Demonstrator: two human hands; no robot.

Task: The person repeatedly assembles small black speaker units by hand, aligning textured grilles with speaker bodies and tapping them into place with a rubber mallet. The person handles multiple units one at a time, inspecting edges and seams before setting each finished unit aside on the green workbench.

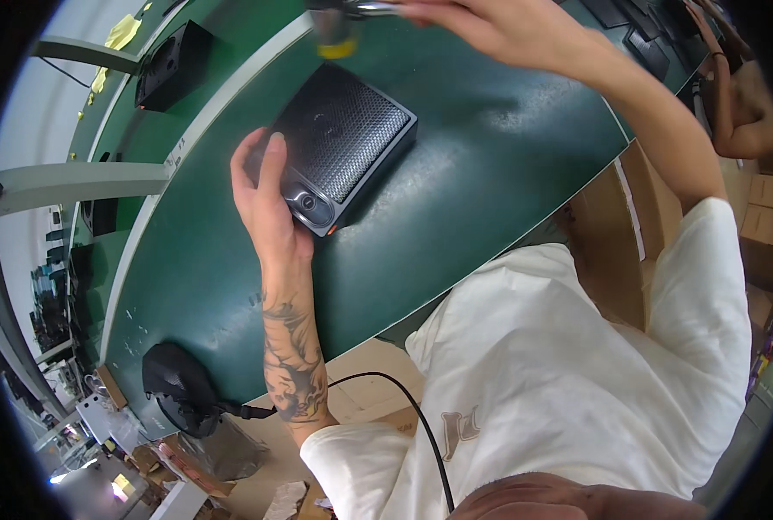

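Observation:
A black box-shaped speaker with a perforated metal grille rests tilted on the green tabletop. Around its near left corner my left hand is closed, thumb on top beside a round knob; some of its fingers are hidden behind the box. Beyond the speaker's far edge, my right hand grips the shiny metal handle of a mallet. The mallet's dark head has a yellow end pointing down, held above the table and apart from the speaker. It is slightly blurred, and the top of the picture cuts it off.
The green workbench has a pale rail along its far side, with grey posts. Beyond the rail stands another black speaker. A black mesh pouch lies at the left end. Another person's arm shows at far right, near cardboard boxes.

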